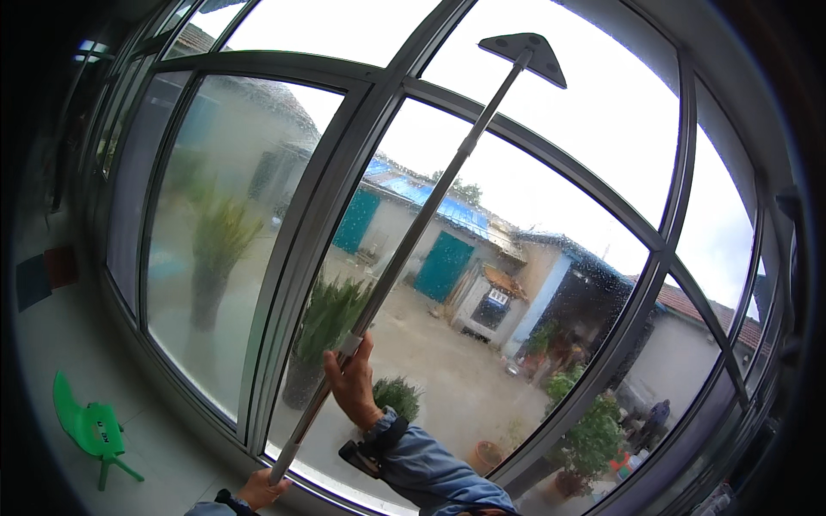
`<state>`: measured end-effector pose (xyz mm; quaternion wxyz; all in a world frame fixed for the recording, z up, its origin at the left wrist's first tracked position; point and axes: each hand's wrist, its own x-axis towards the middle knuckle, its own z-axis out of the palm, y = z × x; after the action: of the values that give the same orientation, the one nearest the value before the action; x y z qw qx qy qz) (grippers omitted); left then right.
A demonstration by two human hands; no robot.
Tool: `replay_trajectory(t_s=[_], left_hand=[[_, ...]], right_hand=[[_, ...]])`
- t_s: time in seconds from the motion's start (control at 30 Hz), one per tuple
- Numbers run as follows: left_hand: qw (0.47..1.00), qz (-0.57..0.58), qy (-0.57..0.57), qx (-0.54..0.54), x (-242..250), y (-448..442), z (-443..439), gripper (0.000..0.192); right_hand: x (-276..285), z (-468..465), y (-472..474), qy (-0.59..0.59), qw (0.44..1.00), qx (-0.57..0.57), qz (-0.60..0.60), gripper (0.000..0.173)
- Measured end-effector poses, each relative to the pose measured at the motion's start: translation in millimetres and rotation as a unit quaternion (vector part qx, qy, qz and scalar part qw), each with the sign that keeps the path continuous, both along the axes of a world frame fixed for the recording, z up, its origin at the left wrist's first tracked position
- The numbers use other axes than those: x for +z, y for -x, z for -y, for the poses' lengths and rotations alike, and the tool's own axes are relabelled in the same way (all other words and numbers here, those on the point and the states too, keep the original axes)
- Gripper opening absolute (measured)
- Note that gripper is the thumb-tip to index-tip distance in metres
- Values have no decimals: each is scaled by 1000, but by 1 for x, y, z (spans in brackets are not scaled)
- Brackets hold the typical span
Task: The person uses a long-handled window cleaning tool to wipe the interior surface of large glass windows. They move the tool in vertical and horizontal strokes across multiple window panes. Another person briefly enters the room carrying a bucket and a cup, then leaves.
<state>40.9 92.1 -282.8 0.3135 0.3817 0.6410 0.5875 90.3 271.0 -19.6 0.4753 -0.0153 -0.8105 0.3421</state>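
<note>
A long telescopic metal pole (413, 238) slants up across the window. At its top is a triangular flat mop head (510, 46), in front of the upper glass pane (600, 135); I cannot tell whether it touches the glass. My right hand (353, 387) grips the pole just below a light grey collar (350, 345). Lower down, my left hand (261, 489) is closed around the pole's bottom end, near the window's lower frame. Both wrists wear dark bands, and the sleeves are blue. Water drops dot the large middle pane (516, 193).
Grey metal window frames (310, 232) divide the panes. A fogged pane (213, 258) is on the left. A small green plastic chair (90, 419) stands on the tiled floor (164, 445). Beyond the glass are potted plants (587, 426), a courtyard and teal doors (443, 266).
</note>
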Motion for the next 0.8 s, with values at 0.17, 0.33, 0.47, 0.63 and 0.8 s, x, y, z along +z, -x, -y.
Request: replay_trajectory(t_s=[0.17,0.33,0.47,0.63,0.8], left_hand=[[987,-108,-118,-27,114,-14,-73,42],[937,-153,-300,-89,247,-70,-113,64],[923,-107,-335,-154,336,-98,-136,61],[918,-124,-348,-142,368,-131,-170,61],[940,-169,-279,-99,280,-137,-189,67]], right_hand=[[140,-68,-20,-71,994,-20,-82,75],[285,-106,-65,-157,977,-60,-132,79],[379,-118,-93,-207,953,-153,-162,77],[408,-142,-124,-201,951,-160,-171,73],[309,-178,-132,-196,961,-105,-165,76]])
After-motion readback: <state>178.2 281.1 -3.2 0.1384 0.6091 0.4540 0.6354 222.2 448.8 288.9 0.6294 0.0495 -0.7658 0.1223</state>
